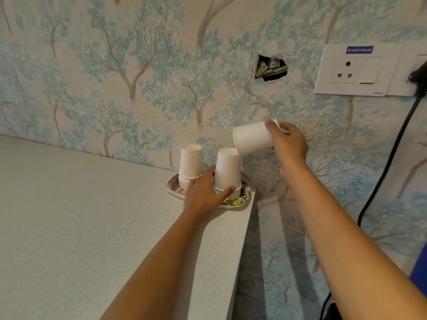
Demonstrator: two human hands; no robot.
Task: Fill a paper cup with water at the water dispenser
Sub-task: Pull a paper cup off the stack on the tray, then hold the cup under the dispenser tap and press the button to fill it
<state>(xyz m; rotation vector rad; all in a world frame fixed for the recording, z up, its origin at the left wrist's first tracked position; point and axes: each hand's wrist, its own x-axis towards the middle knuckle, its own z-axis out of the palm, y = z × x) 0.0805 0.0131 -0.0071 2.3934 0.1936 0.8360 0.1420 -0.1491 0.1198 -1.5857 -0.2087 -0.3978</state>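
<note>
My right hand (287,142) holds a single white paper cup (250,140) tilted on its side, its mouth facing left, just above and right of a stack. My left hand (204,195) grips the base of the right stack of upside-down paper cups (227,170). A second upside-down stack (190,163) stands to its left. Both stacks rest on a patterned plate (243,199) at the far right corner of the counter. No water dispenser is in view.
The pale speckled counter (80,227) ends at an edge just right of the plate. A tree-patterned wall stands behind, with a ragged hole (271,68), a socket panel (353,70) and a black cable (388,162) running down the right side.
</note>
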